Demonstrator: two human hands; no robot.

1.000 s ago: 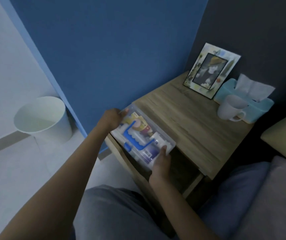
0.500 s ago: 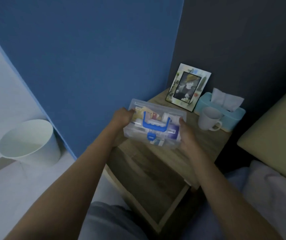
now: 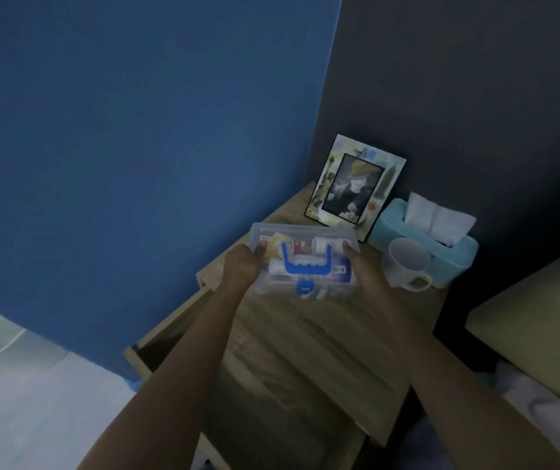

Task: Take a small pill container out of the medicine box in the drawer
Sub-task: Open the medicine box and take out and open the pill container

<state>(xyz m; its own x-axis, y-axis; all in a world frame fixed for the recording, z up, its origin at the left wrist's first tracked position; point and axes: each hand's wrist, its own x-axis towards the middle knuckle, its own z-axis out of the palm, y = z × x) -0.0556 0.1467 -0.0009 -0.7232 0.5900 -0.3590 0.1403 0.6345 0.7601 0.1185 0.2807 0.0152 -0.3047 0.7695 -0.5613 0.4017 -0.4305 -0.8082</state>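
Holding the clear medicine box [image 3: 304, 262] over the wooden nightstand [image 3: 322, 340], the left hand [image 3: 242, 266] and right hand [image 3: 366, 271] grip its ends. Labels inside are too blurry to read.

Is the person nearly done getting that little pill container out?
About halfway. Done: the drawer is open and the medicine box is out of it. In hand: the left hand and right hand grip its ends over the nightstand top, near the mug. Left: the lid looks closed, so opening it and lifting a pill container out.
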